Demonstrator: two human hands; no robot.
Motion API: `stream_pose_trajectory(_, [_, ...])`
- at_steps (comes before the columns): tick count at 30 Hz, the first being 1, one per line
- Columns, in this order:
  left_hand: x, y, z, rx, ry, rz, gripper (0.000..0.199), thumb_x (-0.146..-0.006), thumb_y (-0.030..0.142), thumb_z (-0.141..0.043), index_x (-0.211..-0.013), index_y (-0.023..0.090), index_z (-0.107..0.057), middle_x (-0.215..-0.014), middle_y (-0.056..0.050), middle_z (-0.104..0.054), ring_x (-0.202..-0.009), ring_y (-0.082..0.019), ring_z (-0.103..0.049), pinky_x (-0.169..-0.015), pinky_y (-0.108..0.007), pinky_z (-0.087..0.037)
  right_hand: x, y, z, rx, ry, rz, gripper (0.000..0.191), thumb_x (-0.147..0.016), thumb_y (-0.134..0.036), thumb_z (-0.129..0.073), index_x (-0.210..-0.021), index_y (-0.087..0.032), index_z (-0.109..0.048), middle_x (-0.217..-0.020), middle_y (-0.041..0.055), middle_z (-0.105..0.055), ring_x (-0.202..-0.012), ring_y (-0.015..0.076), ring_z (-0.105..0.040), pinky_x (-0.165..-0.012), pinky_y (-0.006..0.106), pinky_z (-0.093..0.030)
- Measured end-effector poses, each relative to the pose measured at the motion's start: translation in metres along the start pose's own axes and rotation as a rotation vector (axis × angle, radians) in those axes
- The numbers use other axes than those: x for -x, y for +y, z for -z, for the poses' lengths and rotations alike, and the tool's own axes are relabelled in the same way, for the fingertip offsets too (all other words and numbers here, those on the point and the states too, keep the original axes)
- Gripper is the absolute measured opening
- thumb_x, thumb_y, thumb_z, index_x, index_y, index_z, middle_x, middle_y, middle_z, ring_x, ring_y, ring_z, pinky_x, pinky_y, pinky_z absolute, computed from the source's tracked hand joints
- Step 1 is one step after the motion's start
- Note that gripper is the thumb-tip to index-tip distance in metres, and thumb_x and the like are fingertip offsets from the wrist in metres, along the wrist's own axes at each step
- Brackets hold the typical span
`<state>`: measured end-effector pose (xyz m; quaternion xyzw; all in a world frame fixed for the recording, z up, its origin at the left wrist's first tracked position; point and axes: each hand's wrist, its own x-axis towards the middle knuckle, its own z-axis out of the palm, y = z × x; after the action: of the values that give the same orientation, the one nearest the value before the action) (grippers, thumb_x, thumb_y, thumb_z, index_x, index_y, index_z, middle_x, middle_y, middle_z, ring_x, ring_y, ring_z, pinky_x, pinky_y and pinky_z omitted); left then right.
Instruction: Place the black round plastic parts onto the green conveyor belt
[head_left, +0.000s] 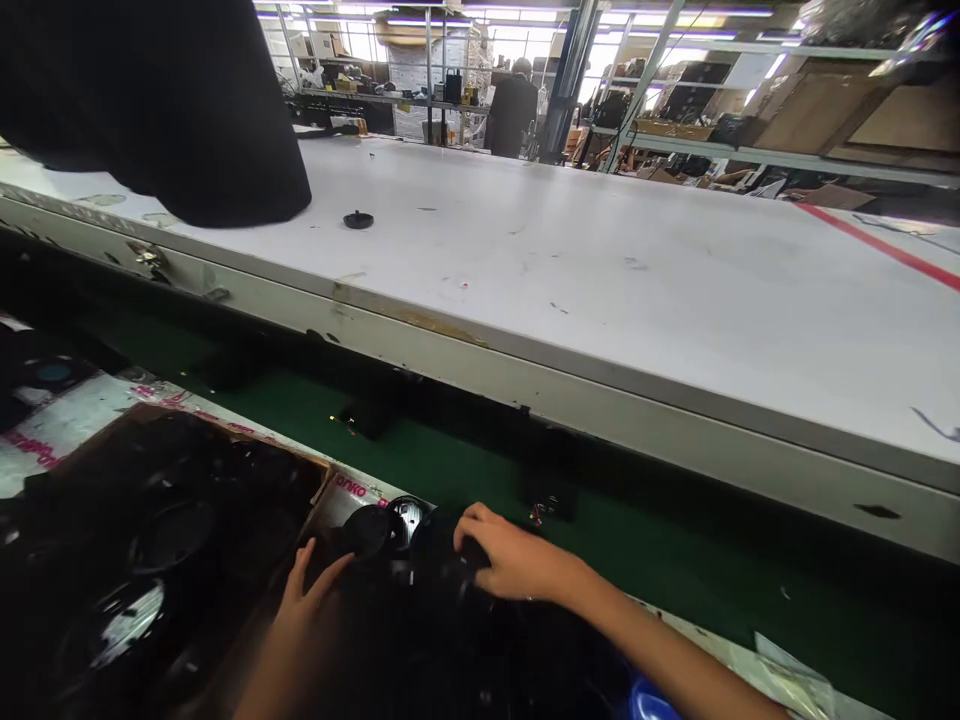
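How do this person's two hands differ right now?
The left hand holds its thumb and a finger spread apart; the right hand curls its fingers inward.
The left hand is nearer the box; the right hand is farther from it.
The left hand blurs toward the wrist; the right hand looks sharper.
Both are bare.

left hand [300, 600]: wrist blurred | right fingers [468, 526]: hold unclear | black object [217, 110]: top cropped | blue item [649, 702]: cropped below
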<state>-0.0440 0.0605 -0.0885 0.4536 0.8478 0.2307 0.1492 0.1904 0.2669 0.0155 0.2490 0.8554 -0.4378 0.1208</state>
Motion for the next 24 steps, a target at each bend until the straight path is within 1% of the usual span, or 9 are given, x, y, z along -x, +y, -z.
stream_pose_trajectory(3, [0.007,0.010,0.005,0.075,0.131,-0.030,0.037,-0.093,0.037,-0.037,-0.124,0.028,-0.055,-0.151,-0.007,-0.030,-0.127,-0.030,-0.050,-0.072,-0.034,-0.063,0.023,-0.019,-0.015,-0.006,-0.002,0.023,0.051,-0.067,-0.002,-0.060,-0.115,-0.019,-0.055,-0.137,0.0122,-0.039,-0.111,0.0279,-0.054,-0.090,0.041,-0.050])
stream_pose_trajectory(4, [0.008,0.016,0.007,0.091,0.163,-0.058,0.036,-0.092,0.040,-0.039,-0.123,0.029,-0.054,-0.148,-0.007,-0.035,-0.123,-0.029,-0.054,-0.070,-0.034,-0.063,0.029,-0.023,-0.019,-0.006,-0.005,0.048,0.056,-0.064,0.000,-0.058,-0.117,-0.019,-0.055,-0.139,0.0132,-0.038,-0.120,0.0309,-0.048,-0.097,0.044,-0.045])
stream_pose_trajectory(6, [0.012,0.032,0.007,0.105,0.188,-0.138,0.036,-0.092,0.041,-0.039,-0.126,0.033,-0.051,-0.144,-0.005,-0.043,-0.121,-0.027,-0.056,-0.079,-0.039,-0.062,0.038,-0.029,-0.024,-0.023,-0.019,0.124,0.065,-0.064,-0.001,-0.055,-0.125,-0.020,-0.051,-0.144,0.0133,-0.036,-0.132,0.0323,-0.036,-0.107,0.046,-0.036])
stream_pose_trajectory(9, [0.019,0.062,-0.001,0.101,0.107,-0.308,0.042,-0.095,0.036,-0.035,-0.136,0.036,-0.039,-0.147,-0.004,-0.042,-0.128,-0.024,-0.051,-0.094,-0.044,-0.054,0.044,-0.031,-0.024,-0.097,-0.027,0.236,0.074,-0.065,-0.005,-0.053,-0.136,-0.023,-0.042,-0.149,0.0112,-0.032,-0.138,0.0278,-0.031,-0.111,0.041,-0.032])
stream_pose_trajectory(12, [0.024,0.087,-0.015,0.067,-0.016,-0.487,0.049,-0.095,0.031,-0.032,-0.144,0.035,-0.025,-0.147,-0.004,-0.044,-0.130,-0.021,-0.048,-0.098,-0.045,-0.050,0.046,-0.026,-0.023,-0.208,0.017,0.271,0.076,-0.064,-0.004,-0.054,-0.136,-0.023,-0.039,-0.146,0.0083,-0.036,-0.132,0.0228,-0.041,-0.109,0.033,-0.037])
stream_pose_trajectory(14, [0.025,0.096,-0.023,0.028,-0.068,-0.558,0.053,-0.095,0.027,-0.034,-0.145,0.035,-0.019,-0.143,-0.004,-0.050,-0.130,-0.021,-0.048,-0.100,-0.051,-0.046,0.047,-0.020,-0.025,-0.285,0.084,0.243,0.073,-0.067,-0.001,-0.049,-0.136,-0.025,-0.037,-0.140,0.0058,-0.042,-0.126,0.0180,-0.047,-0.106,0.030,-0.040])
stream_pose_trajectory(17, [0.021,0.096,-0.027,-0.022,-0.081,-0.595,0.050,-0.094,0.026,-0.036,-0.142,0.034,-0.026,-0.139,-0.005,-0.054,-0.129,-0.024,-0.049,-0.096,-0.058,-0.046,0.050,-0.008,-0.030,-0.379,0.201,0.186,0.065,-0.075,0.002,-0.040,-0.134,-0.026,-0.036,-0.132,0.0040,-0.048,-0.125,0.0123,-0.047,-0.102,0.027,-0.045])
stream_pose_trajectory(21, [0.017,0.095,-0.021,-0.070,-0.110,-0.621,0.047,-0.094,0.028,-0.034,-0.141,0.031,-0.028,-0.138,-0.008,-0.054,-0.131,-0.026,-0.046,-0.096,-0.065,-0.043,0.051,0.002,-0.031,-0.405,0.286,0.101,0.039,-0.089,-0.006,-0.040,-0.122,-0.024,-0.049,-0.120,0.0037,-0.058,-0.113,0.0145,-0.055,-0.099,0.032,-0.046])
stream_pose_trajectory(24, [0.017,0.103,-0.014,-0.094,-0.166,-0.666,0.054,-0.092,0.038,-0.038,-0.144,0.030,-0.025,-0.141,-0.008,-0.051,-0.134,-0.029,-0.042,-0.097,-0.070,-0.038,0.046,0.007,-0.030,-0.383,0.307,0.035,0.028,-0.092,-0.014,-0.043,-0.116,-0.024,-0.053,-0.108,0.0020,-0.063,-0.099,0.0154,-0.061,-0.094,0.034,-0.047])
